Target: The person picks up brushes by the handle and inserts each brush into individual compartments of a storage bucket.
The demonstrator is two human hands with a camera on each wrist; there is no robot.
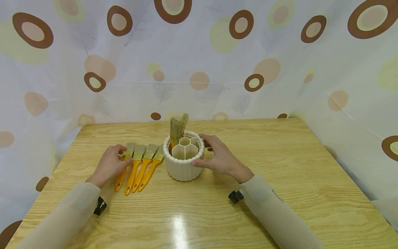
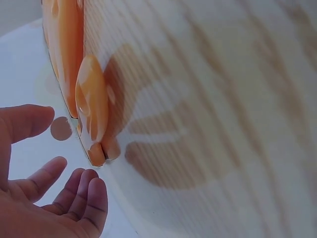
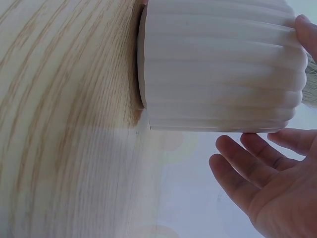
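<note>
Reaching to the leftmost paintbrush (image 1: 120,180), lying on the bench (image 1: 295,166) at the outer end of a row of four, with the left hand (image 1: 109,164) in a released grip, thumb and fingertips parted near the metal band. Probably best pinched just below that band, then raised straight up to avoid dragging the three neighbouring paintbrushes (image 1: 141,174). Just right of the row, grasping the ribbed white holder (image 1: 183,169) by its right side with the right hand (image 1: 219,157), thumb in front, fingers behind; worth keeping light but steady, to avoid rocking the upright paintbrushes (image 1: 175,130), set bristles-up at its left rear. Working before a patterned sheet (image 1: 186,48) with brown rings.
</note>
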